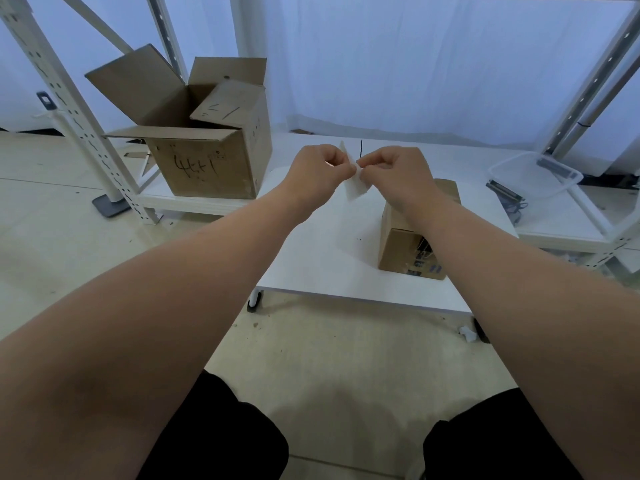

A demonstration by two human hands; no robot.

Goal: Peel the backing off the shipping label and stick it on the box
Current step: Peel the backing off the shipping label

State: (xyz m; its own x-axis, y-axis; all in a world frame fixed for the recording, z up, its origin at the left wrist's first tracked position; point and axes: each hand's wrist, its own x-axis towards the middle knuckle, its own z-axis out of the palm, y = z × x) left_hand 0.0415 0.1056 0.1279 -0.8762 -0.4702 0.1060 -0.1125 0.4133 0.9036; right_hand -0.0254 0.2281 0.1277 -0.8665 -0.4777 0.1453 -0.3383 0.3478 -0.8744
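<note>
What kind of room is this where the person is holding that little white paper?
Probably a packing or storage room. There are white metal shelving racks, an open cardboard box with writing on it, and a small closed box on a low white table, with both hands pinching a label.

Two bare forearms run from the lower corners of the frame up to its centre, with no sleeves, watch or rings visible on them. The left hand and right hand wear no gloves. At the bottom edge, both thighs are covered in plain black cloth.
</note>
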